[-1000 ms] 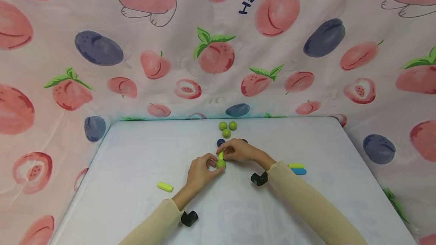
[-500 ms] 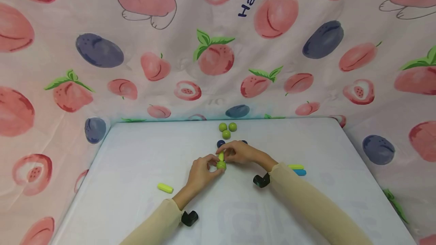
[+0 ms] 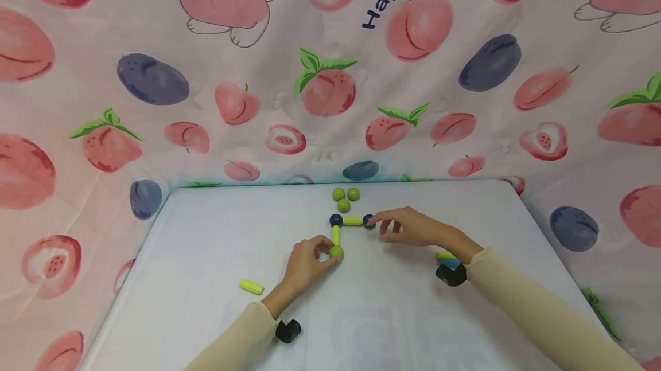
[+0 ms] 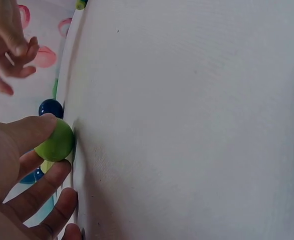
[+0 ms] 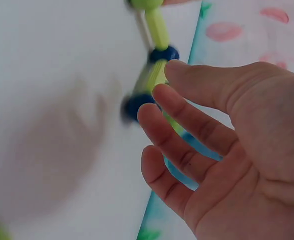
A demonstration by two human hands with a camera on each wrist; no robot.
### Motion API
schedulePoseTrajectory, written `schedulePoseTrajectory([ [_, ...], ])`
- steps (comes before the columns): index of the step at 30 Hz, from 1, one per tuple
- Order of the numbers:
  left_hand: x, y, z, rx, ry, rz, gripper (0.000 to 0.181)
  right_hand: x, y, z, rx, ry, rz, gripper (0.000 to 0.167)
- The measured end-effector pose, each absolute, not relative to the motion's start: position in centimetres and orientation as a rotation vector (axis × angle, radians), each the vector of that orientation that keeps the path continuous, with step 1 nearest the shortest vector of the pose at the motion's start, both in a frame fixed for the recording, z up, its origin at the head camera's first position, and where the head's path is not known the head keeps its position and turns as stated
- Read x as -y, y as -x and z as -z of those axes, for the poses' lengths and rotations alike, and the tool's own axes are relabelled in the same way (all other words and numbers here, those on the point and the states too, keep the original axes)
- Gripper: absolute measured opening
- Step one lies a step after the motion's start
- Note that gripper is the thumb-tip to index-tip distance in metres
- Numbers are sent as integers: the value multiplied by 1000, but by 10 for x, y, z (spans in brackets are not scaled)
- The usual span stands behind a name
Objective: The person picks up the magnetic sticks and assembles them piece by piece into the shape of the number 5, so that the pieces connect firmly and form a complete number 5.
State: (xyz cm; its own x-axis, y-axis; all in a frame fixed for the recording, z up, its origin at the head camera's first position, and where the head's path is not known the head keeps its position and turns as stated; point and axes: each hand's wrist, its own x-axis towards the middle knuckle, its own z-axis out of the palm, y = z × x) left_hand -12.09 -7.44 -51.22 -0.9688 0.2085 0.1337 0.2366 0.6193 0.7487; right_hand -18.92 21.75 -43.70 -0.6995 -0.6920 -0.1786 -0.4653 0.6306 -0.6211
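Note:
My left hand [image 3: 304,263] pinches a green ball [image 3: 337,252] between thumb and fingers, and the left wrist view shows this green ball [image 4: 56,141] close up. From it a yellow-green stick [image 3: 337,235] runs back to a dark blue ball [image 3: 336,220]. A second yellow-green stick [image 3: 353,221] leads right to another dark blue ball [image 3: 368,221], so the pieces make a bent line on the white table. Beside that end ball is my right hand [image 3: 413,227], fingers loosely bent and holding nothing. Whether its index fingertip touches the ball, I cannot tell.
Behind the bent line, a cluster of green balls [image 3: 343,205] sits near the table's back edge. A loose yellow stick [image 3: 251,286] lies left of the left forearm. At right, a yellow stick [image 3: 444,255] and a blue stick [image 3: 448,263] are partly covered by the right wrist's camera.
My right hand has left the yellow-green stick behind the green ball and moved right to the end blue ball, uncovering the second stick. The left hand stays on the green ball.

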Motion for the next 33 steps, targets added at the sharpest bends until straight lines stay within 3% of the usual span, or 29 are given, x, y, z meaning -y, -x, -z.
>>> schedulePoseTrajectory([
  [14, 78, 121, 515, 2806, 366, 1298, 28, -307, 171, 448, -2436, 788, 829, 32],
  [33, 76, 124, 514, 2801, 392, 1306, 27, -343, 172, 459, -2359, 706, 725, 25],
])
